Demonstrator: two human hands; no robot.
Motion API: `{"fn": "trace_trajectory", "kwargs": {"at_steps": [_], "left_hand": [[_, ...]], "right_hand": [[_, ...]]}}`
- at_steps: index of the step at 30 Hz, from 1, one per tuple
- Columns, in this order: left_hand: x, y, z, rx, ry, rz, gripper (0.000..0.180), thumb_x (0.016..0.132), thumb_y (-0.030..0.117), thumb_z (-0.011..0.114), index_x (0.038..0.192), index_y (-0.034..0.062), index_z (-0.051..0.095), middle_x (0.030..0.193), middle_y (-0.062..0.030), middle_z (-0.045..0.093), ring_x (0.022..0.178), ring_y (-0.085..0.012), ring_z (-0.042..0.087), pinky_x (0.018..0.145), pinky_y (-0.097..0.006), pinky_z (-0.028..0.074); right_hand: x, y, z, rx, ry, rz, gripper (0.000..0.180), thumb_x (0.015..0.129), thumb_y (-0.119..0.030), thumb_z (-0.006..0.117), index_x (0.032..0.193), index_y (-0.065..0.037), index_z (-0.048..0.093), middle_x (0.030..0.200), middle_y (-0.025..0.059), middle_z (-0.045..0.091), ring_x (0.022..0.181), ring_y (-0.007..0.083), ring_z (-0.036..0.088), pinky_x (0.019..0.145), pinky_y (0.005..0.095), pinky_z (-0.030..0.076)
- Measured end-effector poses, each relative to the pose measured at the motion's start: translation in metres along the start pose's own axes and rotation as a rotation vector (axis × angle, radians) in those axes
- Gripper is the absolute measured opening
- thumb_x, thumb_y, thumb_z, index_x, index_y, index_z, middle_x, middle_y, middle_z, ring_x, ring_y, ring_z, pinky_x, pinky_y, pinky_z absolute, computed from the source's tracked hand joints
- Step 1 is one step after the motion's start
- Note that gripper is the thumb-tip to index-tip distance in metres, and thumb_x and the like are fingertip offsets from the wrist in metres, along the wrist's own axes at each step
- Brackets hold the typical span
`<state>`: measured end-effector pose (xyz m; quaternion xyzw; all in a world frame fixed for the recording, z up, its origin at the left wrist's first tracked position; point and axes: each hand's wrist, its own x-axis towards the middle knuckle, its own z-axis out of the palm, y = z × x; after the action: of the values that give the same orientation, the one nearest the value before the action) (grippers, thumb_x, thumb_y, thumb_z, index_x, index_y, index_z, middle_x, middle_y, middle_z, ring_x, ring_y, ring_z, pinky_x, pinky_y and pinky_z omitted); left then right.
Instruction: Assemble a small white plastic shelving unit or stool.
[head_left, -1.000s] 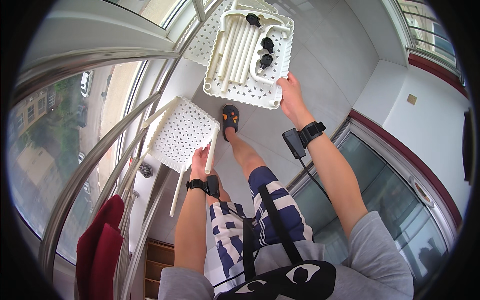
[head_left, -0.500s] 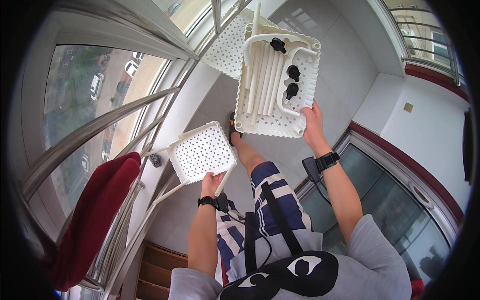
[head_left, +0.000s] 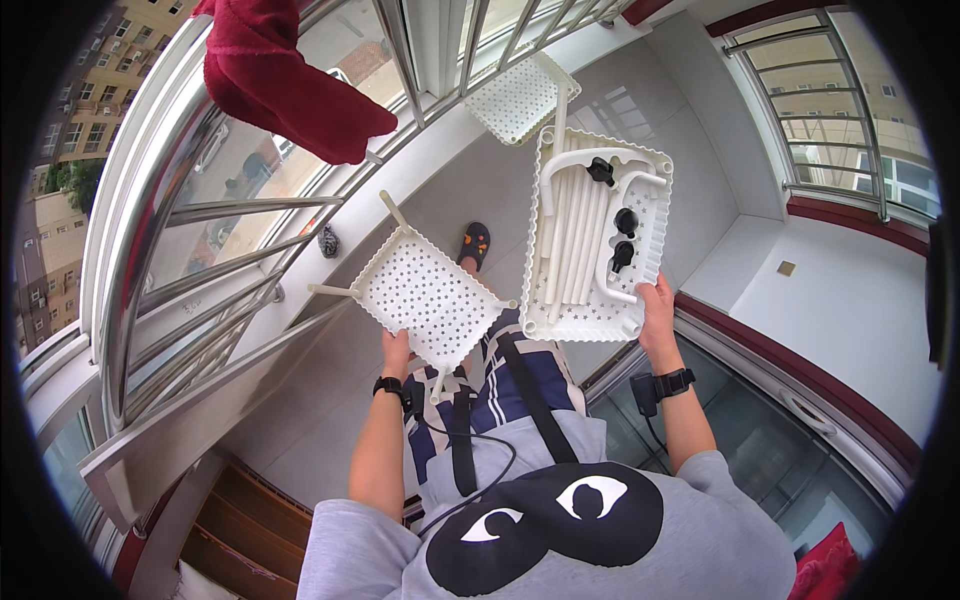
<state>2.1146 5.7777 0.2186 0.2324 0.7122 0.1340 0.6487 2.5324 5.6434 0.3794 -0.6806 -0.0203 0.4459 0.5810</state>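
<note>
A white perforated shelf tray (head_left: 428, 297) with thin legs sticking out of its corners is being held up by the left hand (head_left: 396, 349), whose fingers are closed on the tray's near edge. The tray is tilted, its dotted face turned toward the camera, and it is hanging in front of the person's knees.

A second white tray (head_left: 597, 235) is being gripped at its lower right corner by the right hand (head_left: 657, 312), which is clamped on the rim. This tray is being carried as a container: a bundle of white tubes (head_left: 572, 240) is lying lengthwise in it, and three black caster wheels (head_left: 622, 222) are resting beside the tubes (one near the top, two lower down). The two trays are just beside each other without clearly touching.

A third perforated tray (head_left: 520, 96) is seen beyond, near the balcony railing (head_left: 205, 210). A dark red cloth (head_left: 285, 85) is draped over the railing's top bar. A black slipper (head_left: 474, 243) is showing on the grey tiled floor (head_left: 690, 130) between the trays.
</note>
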Motion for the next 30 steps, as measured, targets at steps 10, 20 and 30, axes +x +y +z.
{"fn": "trace_trajectory", "kwargs": {"at_steps": [10,20,30], "left_hand": [[-0.089,0.021,-0.069,0.377,-0.031,0.581,0.044,0.086,0.012,0.043,0.127,-0.0027,0.042,0.112,-0.0238,0.06,0.101,-0.0341,0.06,0.09,-0.039,0.045],[-0.198,0.051,-0.048,0.223,0.041,0.782,0.05,0.086,0.007,0.041,0.135,0.0001,0.036,0.118,-0.0166,0.058,0.102,-0.0197,0.059,0.087,-0.032,0.047],[-0.269,0.154,-0.052,0.1,-0.243,0.711,0.068,0.09,0.001,0.04,0.148,0.0046,0.004,0.124,-0.0184,0.056,0.098,-0.0221,0.064,0.083,-0.033,0.053]], "right_hand": [[-0.118,-0.062,0.051,-0.176,-0.296,-0.061,0.035,0.09,-0.012,0.056,0.122,0.003,0.055,0.106,0.0067,0.065,0.091,0.011,0.061,0.081,0.026,0.049],[-0.197,-0.158,0.059,-0.027,-0.651,-0.029,0.032,0.095,-0.019,0.054,0.12,0.002,0.056,0.104,0.0087,0.066,0.087,0.0119,0.065,0.077,0.0263,0.054],[-0.189,-0.24,0.095,0.004,-0.814,-0.137,0.035,0.094,-0.019,0.055,0.121,0.003,0.053,0.106,0.011,0.065,0.088,0.0147,0.066,0.078,0.0284,0.055]]}}
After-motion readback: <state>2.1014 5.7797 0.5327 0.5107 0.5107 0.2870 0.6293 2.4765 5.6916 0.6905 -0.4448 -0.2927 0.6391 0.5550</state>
